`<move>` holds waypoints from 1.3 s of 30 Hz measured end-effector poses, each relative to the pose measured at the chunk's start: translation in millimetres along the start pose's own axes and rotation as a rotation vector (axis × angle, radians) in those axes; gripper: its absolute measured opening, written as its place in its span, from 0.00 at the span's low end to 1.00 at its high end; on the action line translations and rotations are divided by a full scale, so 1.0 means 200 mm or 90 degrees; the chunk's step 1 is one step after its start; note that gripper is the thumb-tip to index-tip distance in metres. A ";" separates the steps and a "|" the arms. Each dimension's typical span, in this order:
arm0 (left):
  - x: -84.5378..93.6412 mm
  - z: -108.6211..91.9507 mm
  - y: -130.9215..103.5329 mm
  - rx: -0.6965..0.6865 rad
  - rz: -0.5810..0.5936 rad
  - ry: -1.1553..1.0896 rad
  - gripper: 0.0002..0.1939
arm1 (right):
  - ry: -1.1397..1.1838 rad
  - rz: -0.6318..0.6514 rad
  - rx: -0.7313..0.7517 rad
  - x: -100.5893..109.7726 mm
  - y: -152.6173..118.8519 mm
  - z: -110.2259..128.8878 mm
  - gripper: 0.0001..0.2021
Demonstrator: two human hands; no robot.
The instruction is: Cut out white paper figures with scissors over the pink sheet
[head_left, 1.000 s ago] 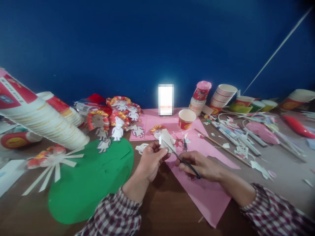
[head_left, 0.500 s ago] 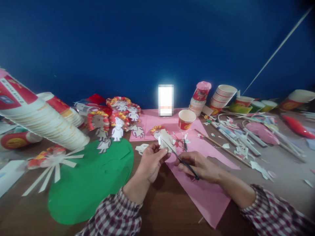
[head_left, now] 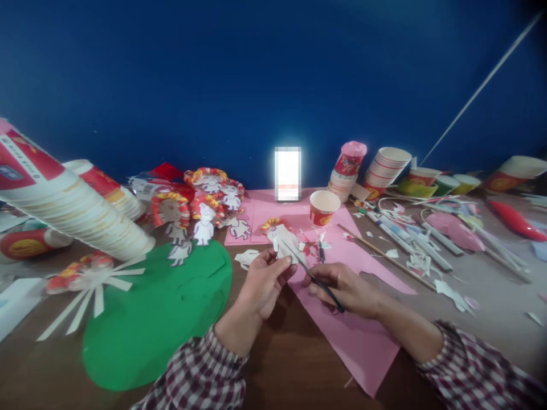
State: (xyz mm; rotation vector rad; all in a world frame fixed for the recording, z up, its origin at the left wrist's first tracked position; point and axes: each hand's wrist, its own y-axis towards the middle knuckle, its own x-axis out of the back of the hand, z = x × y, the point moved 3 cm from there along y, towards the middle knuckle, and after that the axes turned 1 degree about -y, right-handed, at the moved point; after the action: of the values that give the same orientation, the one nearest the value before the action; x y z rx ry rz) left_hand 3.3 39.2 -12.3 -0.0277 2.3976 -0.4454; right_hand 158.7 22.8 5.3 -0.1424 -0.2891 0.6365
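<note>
Between the thumb and fingers of my left hand [head_left: 267, 279] is a pale piece of paper [head_left: 287, 242]. My right hand [head_left: 344, 287] is closed round black-handled scissors [head_left: 320, 280], whose blades point up and left across the paper. Just behind the held paper lies a paper figure [head_left: 271, 226] with a red-and-yellow fringe. A white paper cutout [head_left: 245, 259] rests on the table by my left fingers. Pink paper [head_left: 342, 336] lies beneath my right hand, and a red-and-white paper cup [head_left: 323, 209] stands beyond it.
A green paper sheet [head_left: 149, 330] is at left, with several figure cutouts [head_left: 204, 225] behind it. A long stack of paper cups [head_left: 85, 210] leans at far left. Pens [head_left: 410, 233], a wooden stick [head_left: 384, 256] and scraps cover the right side. Stacked cups [head_left: 387, 171] stand behind.
The scissors and paper have shifted only very slightly. Both hands keep nearly the same place and grip.
</note>
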 end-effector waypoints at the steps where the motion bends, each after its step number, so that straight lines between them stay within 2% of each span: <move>1: 0.00 0.00 0.00 0.002 0.000 -0.004 0.12 | 0.005 -0.002 -0.001 0.00 0.00 0.00 0.14; 14: -0.02 0.00 -0.02 -0.002 0.011 -0.002 0.14 | 0.151 0.033 -0.014 -0.02 0.00 -0.01 0.18; 28: -0.01 0.01 -0.02 -0.005 0.015 0.019 0.14 | 0.078 0.042 -0.005 -0.01 0.00 0.00 0.15; 39: -0.03 0.01 -0.03 0.001 0.002 -0.004 0.14 | 0.071 -0.001 -0.005 -0.01 0.00 0.01 0.14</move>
State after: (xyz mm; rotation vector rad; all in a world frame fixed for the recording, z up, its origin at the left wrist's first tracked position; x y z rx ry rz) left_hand 7.4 34.6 -8.1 -0.0238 2.3908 -0.4451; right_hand 156.1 21.6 5.6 -0.1851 -0.1843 0.6238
